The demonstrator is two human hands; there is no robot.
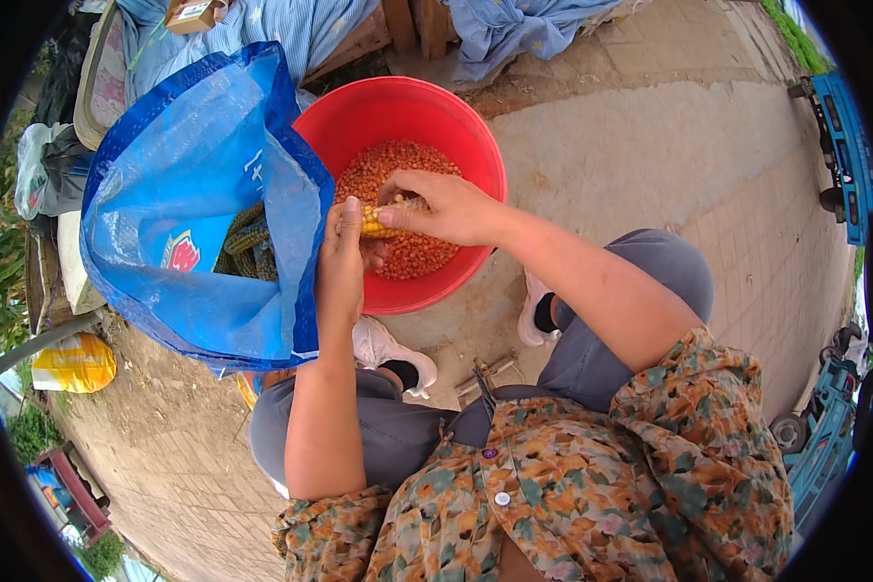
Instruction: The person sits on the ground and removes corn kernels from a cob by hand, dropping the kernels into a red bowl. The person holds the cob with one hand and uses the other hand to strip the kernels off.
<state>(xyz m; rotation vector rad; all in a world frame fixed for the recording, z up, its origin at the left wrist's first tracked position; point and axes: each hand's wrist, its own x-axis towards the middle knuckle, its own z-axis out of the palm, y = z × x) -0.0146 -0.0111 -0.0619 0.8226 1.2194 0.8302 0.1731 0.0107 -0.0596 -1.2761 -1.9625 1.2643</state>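
Observation:
Above a red plastic tub [407, 98], my left hand [345, 251] grips one end of a yellow corn cob [378, 222]. My right hand [444, 207] is closed around the cob's other part, its thumb pressed on the kernels. Loose orange-red corn kernels [418, 254] lie in the bottom of the tub. To the left of my left hand stands a large blue woven plastic bag [153, 182], its mouth spread wide. Several darker corn cobs [247, 251] lie inside it. Part of the held cob is hidden by my fingers.
My knees and shoes flank the near side of the tub. Blue striped cloth [320, 29] with a small cardboard box [193, 16] lies beyond the bag. A yellow and white sack [76, 364] sits at the left. Blue vehicles [844, 156] stand at the far right on the paving.

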